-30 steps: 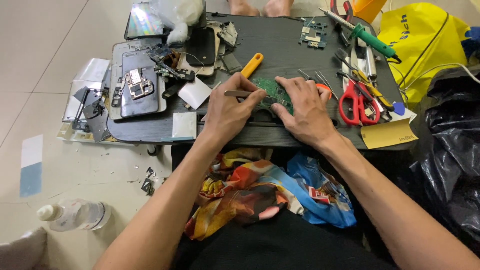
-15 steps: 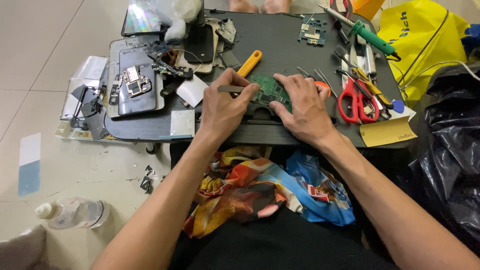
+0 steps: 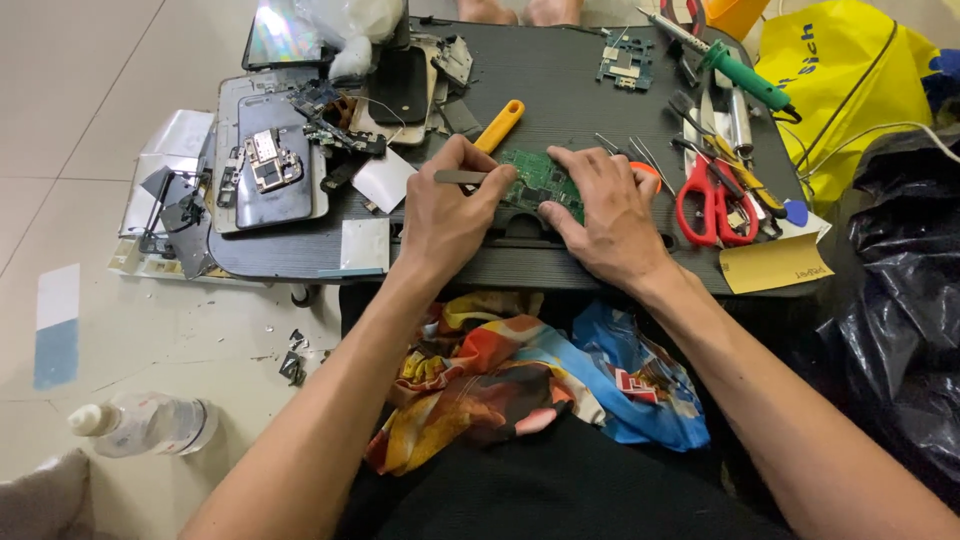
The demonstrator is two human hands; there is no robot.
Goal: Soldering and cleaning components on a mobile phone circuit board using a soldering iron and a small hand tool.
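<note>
We are seeing both forearms bare, no sleeves, watch or rings showing on the left hand or right hand. The person is wearing black below, with a multicoloured cloth lying across the lap.

You had only one view, from the camera on your head. It looked steeply down and forward over your forearms, quite near to the dark work tray on your lap, with the tiled floor at the left side.
</note>
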